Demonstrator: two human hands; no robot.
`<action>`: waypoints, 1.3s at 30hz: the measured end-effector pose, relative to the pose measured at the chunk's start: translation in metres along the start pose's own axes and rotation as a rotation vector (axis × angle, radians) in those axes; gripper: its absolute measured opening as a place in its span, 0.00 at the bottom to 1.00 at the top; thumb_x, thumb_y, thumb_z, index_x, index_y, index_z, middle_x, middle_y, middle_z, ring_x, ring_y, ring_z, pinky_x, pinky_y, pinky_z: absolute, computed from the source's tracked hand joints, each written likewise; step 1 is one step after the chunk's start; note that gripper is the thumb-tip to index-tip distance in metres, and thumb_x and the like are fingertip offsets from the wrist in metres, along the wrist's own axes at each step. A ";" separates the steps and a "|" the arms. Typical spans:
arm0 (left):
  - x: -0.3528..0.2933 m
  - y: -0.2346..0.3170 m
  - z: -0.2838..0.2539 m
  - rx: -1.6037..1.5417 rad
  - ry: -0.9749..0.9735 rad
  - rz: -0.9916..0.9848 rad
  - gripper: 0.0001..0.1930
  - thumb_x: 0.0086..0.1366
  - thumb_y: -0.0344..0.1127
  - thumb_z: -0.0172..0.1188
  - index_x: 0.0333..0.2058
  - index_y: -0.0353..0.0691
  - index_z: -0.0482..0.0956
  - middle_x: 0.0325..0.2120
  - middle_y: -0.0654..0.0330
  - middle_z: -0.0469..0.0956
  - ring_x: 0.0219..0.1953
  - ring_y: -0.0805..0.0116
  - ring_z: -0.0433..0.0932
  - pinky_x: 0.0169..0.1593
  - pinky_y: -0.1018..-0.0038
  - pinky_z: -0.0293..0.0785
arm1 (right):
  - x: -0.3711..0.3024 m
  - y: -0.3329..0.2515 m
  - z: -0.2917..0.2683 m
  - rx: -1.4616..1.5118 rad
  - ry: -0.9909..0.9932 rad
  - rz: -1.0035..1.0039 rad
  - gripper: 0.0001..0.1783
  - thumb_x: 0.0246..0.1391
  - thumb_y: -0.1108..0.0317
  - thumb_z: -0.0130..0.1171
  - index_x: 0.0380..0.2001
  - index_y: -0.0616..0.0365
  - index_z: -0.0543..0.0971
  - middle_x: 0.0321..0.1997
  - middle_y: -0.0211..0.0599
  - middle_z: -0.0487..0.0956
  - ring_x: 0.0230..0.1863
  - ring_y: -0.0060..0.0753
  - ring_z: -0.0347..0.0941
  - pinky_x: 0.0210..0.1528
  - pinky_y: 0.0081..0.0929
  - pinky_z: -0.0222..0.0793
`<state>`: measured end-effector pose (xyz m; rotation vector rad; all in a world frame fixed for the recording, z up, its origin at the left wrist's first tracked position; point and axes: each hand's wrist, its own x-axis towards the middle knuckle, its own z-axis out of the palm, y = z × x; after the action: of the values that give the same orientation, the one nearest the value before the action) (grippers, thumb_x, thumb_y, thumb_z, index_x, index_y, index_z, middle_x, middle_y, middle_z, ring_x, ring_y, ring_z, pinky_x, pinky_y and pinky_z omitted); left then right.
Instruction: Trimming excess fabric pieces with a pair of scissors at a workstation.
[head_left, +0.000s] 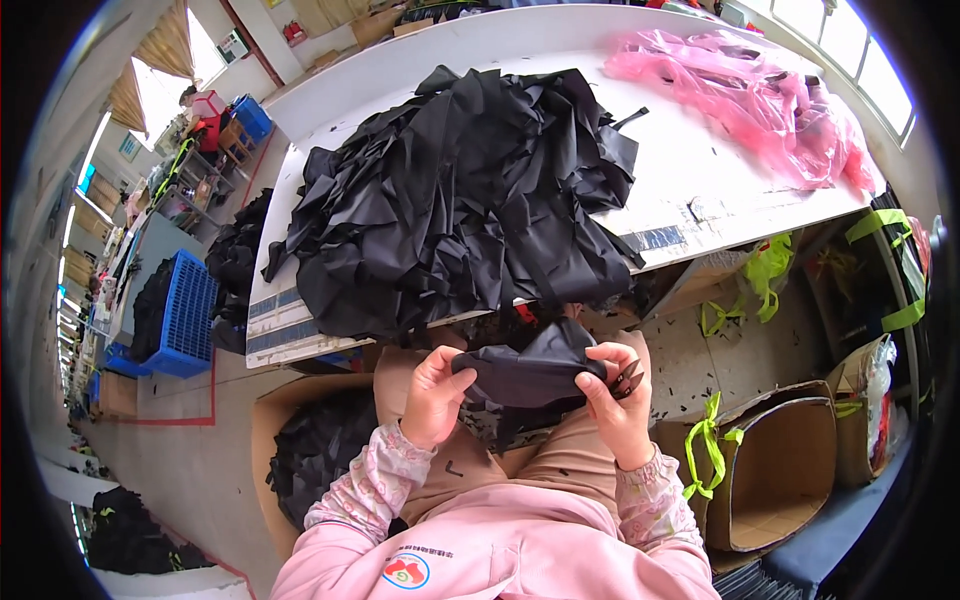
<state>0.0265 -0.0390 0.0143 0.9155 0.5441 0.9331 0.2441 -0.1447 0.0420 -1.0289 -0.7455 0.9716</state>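
A piece of black fabric is stretched between my two hands over my lap. My left hand pinches its left end between thumb and fingers. At the right end, my right hand grips the cloth with thumb and forefinger. A pair of small dark thread snips is also tucked in the fingers of that hand, blades showing. Just beyond my hands, a large heap of black fabric pieces spreads over the white table and hangs past its near edge.
A pink plastic bag lies at the table's far right. Left of my legs stands a cardboard box of black pieces; an open cardboard box stands at right. A blue crate sits farther left. Another person works in the background.
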 end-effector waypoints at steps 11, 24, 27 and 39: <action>-0.001 0.002 0.009 -0.019 0.022 -0.149 0.21 0.60 0.17 0.57 0.51 0.41 0.67 0.43 0.58 0.77 0.44 0.71 0.77 0.52 0.73 0.74 | -0.001 0.013 -0.017 -0.684 0.056 -0.038 0.09 0.55 0.68 0.63 0.29 0.64 0.78 0.17 0.31 0.71 0.21 0.19 0.63 0.25 0.21 0.62; -0.009 0.002 0.013 0.452 -0.090 0.173 0.27 0.60 0.16 0.55 0.57 0.40 0.61 0.40 0.61 0.74 0.44 0.75 0.74 0.50 0.78 0.71 | -0.002 0.002 -0.012 -0.940 0.146 -0.329 0.12 0.52 0.69 0.64 0.38 0.60 0.77 0.39 0.45 0.78 0.39 0.45 0.78 0.39 0.33 0.73; -0.014 -0.009 0.020 0.523 -0.108 0.211 0.27 0.61 0.15 0.55 0.58 0.39 0.62 0.44 0.59 0.73 0.46 0.73 0.74 0.51 0.79 0.70 | -0.012 -0.011 0.011 -0.632 0.005 -0.376 0.22 0.48 0.72 0.67 0.48 0.58 0.75 0.50 0.46 0.76 0.46 0.48 0.77 0.46 0.33 0.74; -0.013 -0.007 0.031 0.597 -0.199 0.461 0.31 0.57 0.10 0.53 0.58 0.41 0.62 0.68 0.46 0.47 0.63 0.58 0.64 0.56 0.69 0.72 | -0.006 0.004 0.037 -0.561 -0.096 -0.211 0.19 0.47 0.73 0.67 0.44 0.59 0.75 0.37 0.41 0.76 0.36 0.43 0.76 0.38 0.31 0.73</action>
<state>0.0462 -0.0659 0.0248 1.7054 0.4521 1.0930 0.2082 -0.1361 0.0507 -1.3574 -1.2223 0.6412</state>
